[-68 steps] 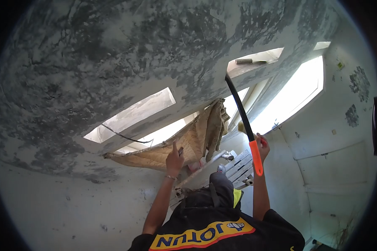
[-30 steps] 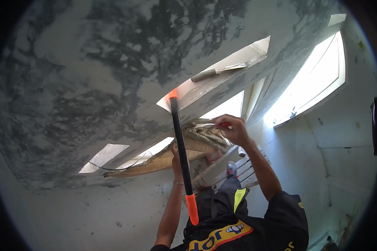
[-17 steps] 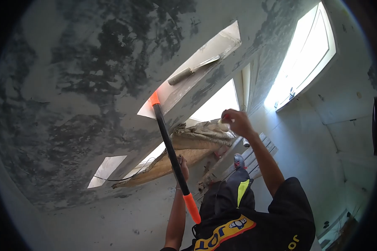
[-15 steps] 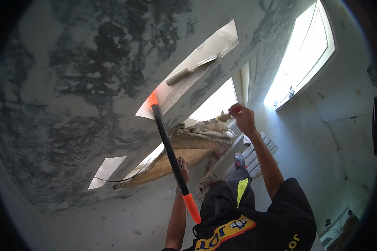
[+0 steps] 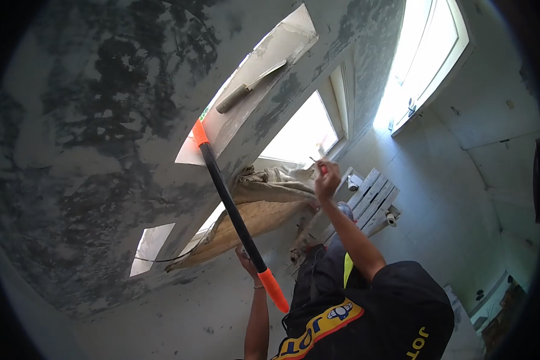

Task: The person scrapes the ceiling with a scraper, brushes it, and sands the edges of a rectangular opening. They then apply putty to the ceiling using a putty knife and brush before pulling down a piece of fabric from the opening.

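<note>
My right hand is raised in front of the bright window, its fingers closed on the red handle of a brush; the brush head is smeared by motion and pale against the light. My left hand is low beside the wall, partly hidden behind a black bar with orange ends. Its fingers are mostly covered, so I cannot tell what it holds. Near my hands hangs a crumpled tan cloth below the window opening. On a white ledge rests a scraper-like tool with a grey round handle and pale blade.
The wall is patchy grey and dark. A large bright window stands at upper right. Beyond my right forearm is a slatted wooden platform. A thin dark cable crosses a small white opening at lower left.
My right hand has moved left and a little down, and the brush head now points up instead of left. My left hand has shifted down and left. The view has turned slightly.
</note>
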`<action>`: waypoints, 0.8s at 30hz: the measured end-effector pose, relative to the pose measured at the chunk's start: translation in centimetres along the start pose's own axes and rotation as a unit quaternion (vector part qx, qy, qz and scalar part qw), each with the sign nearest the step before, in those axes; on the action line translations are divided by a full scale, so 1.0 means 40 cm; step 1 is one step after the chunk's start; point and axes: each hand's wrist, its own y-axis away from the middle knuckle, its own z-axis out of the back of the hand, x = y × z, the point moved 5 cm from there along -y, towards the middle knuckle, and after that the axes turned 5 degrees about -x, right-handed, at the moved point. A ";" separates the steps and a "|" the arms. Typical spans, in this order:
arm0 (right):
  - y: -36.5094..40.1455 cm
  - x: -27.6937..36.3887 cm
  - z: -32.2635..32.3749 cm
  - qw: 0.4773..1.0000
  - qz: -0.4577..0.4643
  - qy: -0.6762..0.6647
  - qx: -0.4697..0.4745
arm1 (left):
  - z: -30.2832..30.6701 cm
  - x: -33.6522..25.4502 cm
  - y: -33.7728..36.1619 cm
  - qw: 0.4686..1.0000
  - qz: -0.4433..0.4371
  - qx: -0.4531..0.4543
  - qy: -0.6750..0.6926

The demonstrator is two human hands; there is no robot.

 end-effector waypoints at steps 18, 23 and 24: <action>0.072 -0.112 -0.020 0.989 -0.005 0.119 -0.088 | 0.112 -0.006 0.121 0.995 0.088 -0.024 0.044; 0.196 -0.090 -0.118 0.912 0.001 -0.029 0.409 | 0.127 0.024 0.112 0.987 0.156 -0.001 0.042; 0.106 -0.112 -0.080 0.972 -0.074 0.026 0.223 | 0.135 0.020 0.116 0.986 0.159 -0.001 0.040</action>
